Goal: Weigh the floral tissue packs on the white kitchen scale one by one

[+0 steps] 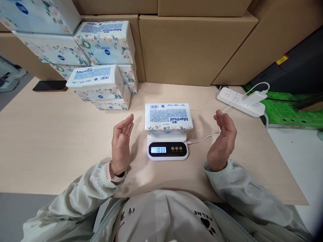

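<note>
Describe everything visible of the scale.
The scale is white, rounded, plastic-looking and lies flat on the pale table. Its black front panel has a lit display showing digits 1033 (decimal point unclear) and three gold buttons. A Manhua pack rests on top, hiding much of it. A white cable meets its right side. Neither left hand nor right hand touches it.

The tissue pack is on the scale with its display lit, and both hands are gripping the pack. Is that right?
Not quite: neither hand grips the tissue pack. The head view shows the left hand and right hand open on either side, apart from it. The pack is on the scale, its display lit.
</note>
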A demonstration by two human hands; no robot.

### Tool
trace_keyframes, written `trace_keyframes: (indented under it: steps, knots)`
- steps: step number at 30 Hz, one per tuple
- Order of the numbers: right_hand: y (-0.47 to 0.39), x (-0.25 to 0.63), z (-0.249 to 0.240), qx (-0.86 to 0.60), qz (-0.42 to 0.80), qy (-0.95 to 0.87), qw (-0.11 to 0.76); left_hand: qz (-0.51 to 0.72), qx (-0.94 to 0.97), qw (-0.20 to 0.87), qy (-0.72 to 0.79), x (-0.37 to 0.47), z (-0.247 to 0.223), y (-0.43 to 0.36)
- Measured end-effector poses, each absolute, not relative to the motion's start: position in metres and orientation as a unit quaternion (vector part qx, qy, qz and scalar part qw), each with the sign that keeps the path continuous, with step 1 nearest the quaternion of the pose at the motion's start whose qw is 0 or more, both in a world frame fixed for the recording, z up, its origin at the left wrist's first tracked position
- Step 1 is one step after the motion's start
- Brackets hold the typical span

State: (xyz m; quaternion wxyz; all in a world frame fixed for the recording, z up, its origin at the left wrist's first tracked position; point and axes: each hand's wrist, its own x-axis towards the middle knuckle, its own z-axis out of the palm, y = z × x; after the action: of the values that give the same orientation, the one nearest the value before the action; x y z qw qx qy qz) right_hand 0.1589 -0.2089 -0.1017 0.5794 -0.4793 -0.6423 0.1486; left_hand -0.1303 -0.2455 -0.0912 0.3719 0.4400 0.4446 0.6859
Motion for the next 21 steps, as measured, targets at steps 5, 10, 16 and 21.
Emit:
trace_keyframes:
  steps: [5,10,16,21]
  knots:
    - [-0.208,0.158,-0.104,-0.464,0.154,-0.642,0.590,0.689,0.442,0.377,0.434,-0.130,-0.091,-0.246]
    - [-0.212,0.159,-0.101,-0.473,0.158,-0.657,0.565,0.681,0.446,0.372,0.445,-0.129,-0.090,-0.247]
    - [-0.211,0.162,-0.103,-0.478,0.227,-0.658,0.536,0.656,0.441,0.409,0.456,-0.135,-0.086,-0.246]
    - [-0.204,0.148,-0.093,-0.484,0.421,-0.619,0.453,0.505,0.435,0.596,0.448,-0.144,-0.052,-0.227]
